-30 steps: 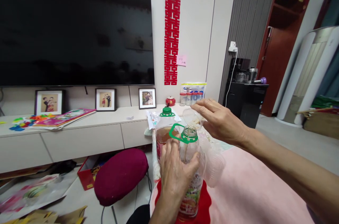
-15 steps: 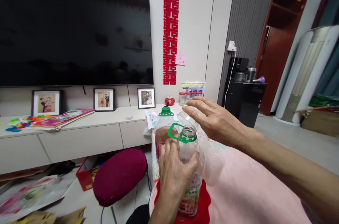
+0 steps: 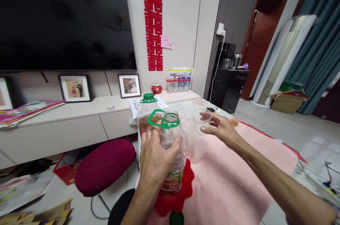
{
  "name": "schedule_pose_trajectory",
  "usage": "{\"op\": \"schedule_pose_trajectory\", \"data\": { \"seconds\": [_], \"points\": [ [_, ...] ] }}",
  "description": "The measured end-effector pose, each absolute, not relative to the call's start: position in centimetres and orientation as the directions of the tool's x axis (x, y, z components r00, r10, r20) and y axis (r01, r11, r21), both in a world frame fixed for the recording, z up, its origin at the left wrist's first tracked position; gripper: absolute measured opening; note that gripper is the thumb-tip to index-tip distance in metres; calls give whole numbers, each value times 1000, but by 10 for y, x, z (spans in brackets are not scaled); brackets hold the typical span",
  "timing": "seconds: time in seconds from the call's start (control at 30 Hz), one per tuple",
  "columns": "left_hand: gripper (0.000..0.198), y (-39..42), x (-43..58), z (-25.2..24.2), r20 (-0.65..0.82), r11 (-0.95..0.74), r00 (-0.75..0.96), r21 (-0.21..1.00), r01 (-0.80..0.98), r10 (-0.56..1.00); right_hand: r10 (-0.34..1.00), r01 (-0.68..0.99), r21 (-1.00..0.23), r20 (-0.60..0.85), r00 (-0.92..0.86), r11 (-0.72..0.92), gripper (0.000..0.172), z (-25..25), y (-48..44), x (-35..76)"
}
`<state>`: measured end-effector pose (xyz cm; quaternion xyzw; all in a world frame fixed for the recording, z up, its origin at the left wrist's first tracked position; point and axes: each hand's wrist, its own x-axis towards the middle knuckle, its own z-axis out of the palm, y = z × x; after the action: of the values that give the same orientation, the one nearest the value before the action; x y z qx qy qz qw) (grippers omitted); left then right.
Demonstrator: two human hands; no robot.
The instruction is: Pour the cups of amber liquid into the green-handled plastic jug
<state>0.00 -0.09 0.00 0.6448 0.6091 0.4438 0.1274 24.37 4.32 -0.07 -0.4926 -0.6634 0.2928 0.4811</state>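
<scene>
My left hand [image 3: 159, 157] is wrapped round a clear plastic bottle [image 3: 174, 168] with a green ring handle [image 3: 156, 118] and an uncapped mouth. The bottle stands upright on a red scalloped mat [image 3: 186, 186]. My right hand [image 3: 220, 125] is to its right, thumb and fingers curled round the side of a clear plastic cup [image 3: 198, 120]. More clear cups [image 3: 198, 148], nested together, lie on the table between the hands. Behind the left hand stands a large bottle [image 3: 145, 110] with a green cap and brownish contents.
A pink cloth [image 3: 225, 175] covers the table. A dark green round thing [image 3: 176, 217] lies at its near edge. A small cup with orange contents [image 3: 234, 121] and a black object [image 3: 210, 109] stand farther back. A maroon stool [image 3: 106, 166] is at left, before a white cabinet [image 3: 79, 122].
The view has turned right and down. My right hand has moved away from above the bottle to the right with the cup, which is now more upright. My left hand stays on the bottle.
</scene>
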Motion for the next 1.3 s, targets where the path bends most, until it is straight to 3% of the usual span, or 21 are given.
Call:
{"op": "schedule_pose_trajectory", "data": {
  "seconds": [0.27,0.43,0.5,0.67,0.83,0.93,1.17,1.3],
  "points": [
    [57,0,-1,-2,429,-238,-134,704,670,893,964,254,-933,265,7,255,65,-70,34,248],
    [56,-1,-1,-1,428,-231,-130,691,685,895,974,270,-937,227,-8,221,101,-79,25,254],
    [55,-1,-1,0,423,-226,-134,695,683,896,972,284,-930,235,-28,233,105,-77,22,256],
    [52,1,-3,-3,444,-247,-124,685,685,887,928,357,-860,367,-64,365,83,-67,25,253],
    [51,3,-7,-7,450,-262,-95,665,700,888,813,532,-647,562,-154,547,60,-60,32,249],
    [59,2,-6,-4,432,-241,-114,682,690,895,774,587,-568,610,-171,577,52,-63,32,252],
    [64,1,-2,0,403,-205,-142,701,684,904,877,484,-761,480,-29,433,56,-69,25,260],
    [66,1,-2,0,403,-211,-139,705,677,904,887,447,-794,462,2,412,61,-68,30,259]
  ]
}}
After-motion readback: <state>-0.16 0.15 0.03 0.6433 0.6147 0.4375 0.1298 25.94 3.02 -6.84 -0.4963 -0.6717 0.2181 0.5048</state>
